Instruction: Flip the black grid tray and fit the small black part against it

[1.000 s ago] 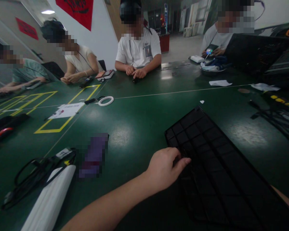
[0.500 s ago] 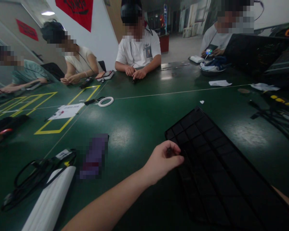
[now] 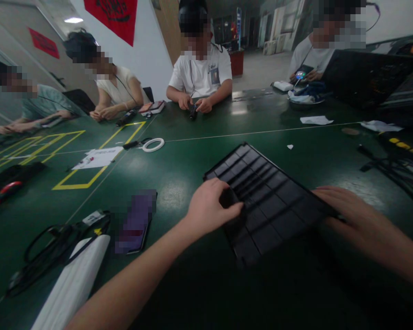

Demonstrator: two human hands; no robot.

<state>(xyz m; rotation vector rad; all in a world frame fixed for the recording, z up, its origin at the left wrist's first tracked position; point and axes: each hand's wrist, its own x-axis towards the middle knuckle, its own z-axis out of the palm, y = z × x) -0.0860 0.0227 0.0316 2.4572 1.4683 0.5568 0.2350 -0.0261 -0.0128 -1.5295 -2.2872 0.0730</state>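
A black compartment tray (image 3: 265, 192), its top split into a grid of shallow cells, is tilted above the green table. Along its left edge, my left hand (image 3: 211, 204) is closed, with curled fingers and the thumb stretched along the tray's side. My right hand (image 3: 347, 211) grips the right edge, its fingers over the rim and the thumb lower down. Dark bands cross the cells, and I cannot make out anything lying in them. Left of my left hand lies a phone (image 3: 137, 222) with a blurred purple screen.
A white power strip (image 3: 77, 279) and coiled black cable (image 3: 55, 247) lie at the left. Farther off are a tape roll (image 3: 153, 145), a paper sheet (image 3: 98, 158) and yellow tape outlines. Dark cables (image 3: 385, 160) lie right. Several people sit across the table (image 3: 182, 183).
The tray has shifted left and changed its tilt, now showing more of its grid. My left hand moved slightly left with it. My right hand has come into view on the right edge.
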